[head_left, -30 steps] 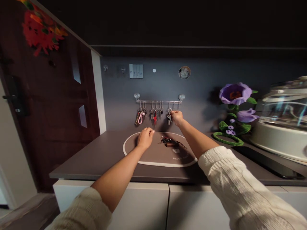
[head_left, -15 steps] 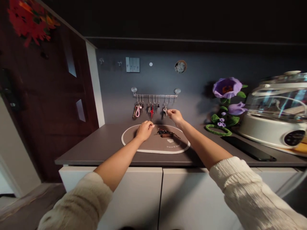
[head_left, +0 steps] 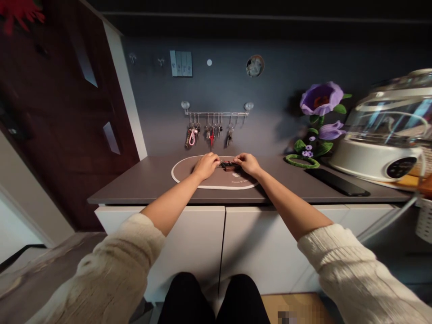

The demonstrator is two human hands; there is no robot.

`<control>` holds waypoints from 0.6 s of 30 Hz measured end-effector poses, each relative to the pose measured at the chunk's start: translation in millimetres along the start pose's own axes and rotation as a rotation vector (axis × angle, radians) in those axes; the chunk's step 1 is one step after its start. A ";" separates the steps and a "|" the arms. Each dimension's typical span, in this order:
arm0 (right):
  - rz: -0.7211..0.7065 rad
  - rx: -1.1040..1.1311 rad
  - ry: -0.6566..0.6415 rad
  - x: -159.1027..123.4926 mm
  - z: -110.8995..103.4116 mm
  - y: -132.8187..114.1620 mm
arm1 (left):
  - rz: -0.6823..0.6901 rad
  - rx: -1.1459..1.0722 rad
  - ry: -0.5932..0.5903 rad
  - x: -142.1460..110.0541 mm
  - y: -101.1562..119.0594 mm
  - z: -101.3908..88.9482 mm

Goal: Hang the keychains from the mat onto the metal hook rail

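A bunch of keys with a brown fob (head_left: 229, 167) lies on an oval brown mat (head_left: 216, 182) on the dark counter. My left hand (head_left: 206, 164) has its fingers curled at the left end of that bunch, touching it. My right hand (head_left: 247, 163) is closed at its right end, fingers on the fob. Both hands rest low on the mat. Above them a metal key rail (head_left: 216, 114) on the grey wall carries several bunches of keys (head_left: 209, 131), among them one with a pink loop and one with a red tag.
A dark wooden door (head_left: 57, 112) stands at the left. On the counter to the right are a purple fabric flower (head_left: 319, 117), a black phone (head_left: 340, 182) and a white appliance with a clear lid (head_left: 384, 135). White cabinet doors (head_left: 209, 243) are below the counter.
My right hand has left the keys hanging on the rail and dropped to the key bunch on the mat. My left hand slid right onto the same bunch. The view has tilted down.
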State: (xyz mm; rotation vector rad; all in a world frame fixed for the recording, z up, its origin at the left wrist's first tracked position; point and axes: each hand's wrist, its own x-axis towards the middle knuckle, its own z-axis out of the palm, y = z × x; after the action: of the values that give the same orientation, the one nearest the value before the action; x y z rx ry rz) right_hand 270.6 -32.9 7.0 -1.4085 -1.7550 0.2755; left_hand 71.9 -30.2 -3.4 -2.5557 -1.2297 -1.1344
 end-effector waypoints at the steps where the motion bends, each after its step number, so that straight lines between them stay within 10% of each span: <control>1: -0.006 -0.056 -0.009 -0.3 1.2 -0.7 | 0.001 0.008 -0.007 0.1 0.0 0.0; 18: -0.115 -0.368 -0.044 9.7 13.1 5.2 | -0.019 -0.018 -0.039 1.4 -5.1 1.2</control>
State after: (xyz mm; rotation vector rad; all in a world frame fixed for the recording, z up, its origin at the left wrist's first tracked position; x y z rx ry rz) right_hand 264.7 -18.4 0.2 -1.5568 -1.9863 -0.0852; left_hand 69.6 -25.4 -4.6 -2.5968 -1.2605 -1.1096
